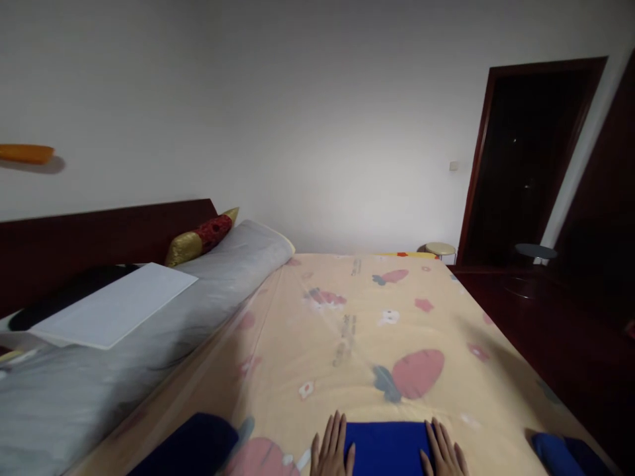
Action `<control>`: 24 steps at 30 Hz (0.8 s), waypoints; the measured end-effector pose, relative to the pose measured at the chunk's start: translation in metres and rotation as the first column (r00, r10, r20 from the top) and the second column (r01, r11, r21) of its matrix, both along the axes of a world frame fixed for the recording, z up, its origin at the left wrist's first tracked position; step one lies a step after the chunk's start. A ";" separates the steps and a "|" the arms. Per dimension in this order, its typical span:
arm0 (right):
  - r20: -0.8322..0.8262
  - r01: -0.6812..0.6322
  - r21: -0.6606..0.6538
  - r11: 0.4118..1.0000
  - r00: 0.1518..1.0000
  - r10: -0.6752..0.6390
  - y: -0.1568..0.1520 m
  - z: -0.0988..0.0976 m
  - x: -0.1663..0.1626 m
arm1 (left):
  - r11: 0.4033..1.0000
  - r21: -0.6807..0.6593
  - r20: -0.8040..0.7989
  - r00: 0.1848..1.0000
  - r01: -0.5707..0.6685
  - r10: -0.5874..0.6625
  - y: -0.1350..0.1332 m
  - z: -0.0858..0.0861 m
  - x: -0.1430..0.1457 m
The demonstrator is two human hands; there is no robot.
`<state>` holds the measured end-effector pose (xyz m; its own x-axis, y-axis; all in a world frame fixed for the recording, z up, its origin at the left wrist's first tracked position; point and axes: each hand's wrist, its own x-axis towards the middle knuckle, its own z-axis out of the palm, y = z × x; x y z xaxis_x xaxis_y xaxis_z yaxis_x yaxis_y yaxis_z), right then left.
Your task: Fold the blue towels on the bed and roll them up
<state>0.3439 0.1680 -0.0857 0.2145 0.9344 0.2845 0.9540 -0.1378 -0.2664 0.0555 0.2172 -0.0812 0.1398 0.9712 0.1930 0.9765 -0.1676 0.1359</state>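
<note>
A flat, bright blue rectangle (387, 446), which looks like folded cloth, lies on the bed at the bottom of the head view. My left hand (332, 453) rests flat along its left edge, fingers stretched forward and the thumb touching the blue surface. On the other side, my right hand (444, 453) lies flat over the right edge with its fingers extended. Neither hand grips anything. The near end of the rectangle is cut off by the frame.
The bed wears a peach sheet (347, 377) with carrot prints. Dark blue cloth shapes lie at lower left (191, 443) and lower right (565, 455). Grey bedding (213, 297), a white board (122, 307) and a red-gold pillow (213, 231) line the headboard. Two stools (440, 249) stand beyond.
</note>
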 end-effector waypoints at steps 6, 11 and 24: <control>0.033 0.012 -0.035 0.999 0.999 -0.011 0.010 -0.014 -0.003 | 0.987 0.160 -0.078 0.997 -0.006 0.018 -0.004 0.004 0.011; -0.082 -0.296 -0.150 0.943 0.955 0.286 0.028 -0.016 -0.061 | 0.941 0.186 -0.100 0.959 0.281 -0.266 -0.002 -0.015 0.059; 0.079 -0.016 0.083 0.996 0.997 0.009 -0.012 -0.016 0.004 | 0.938 0.312 -0.152 0.982 0.152 -0.109 -0.024 0.007 -0.005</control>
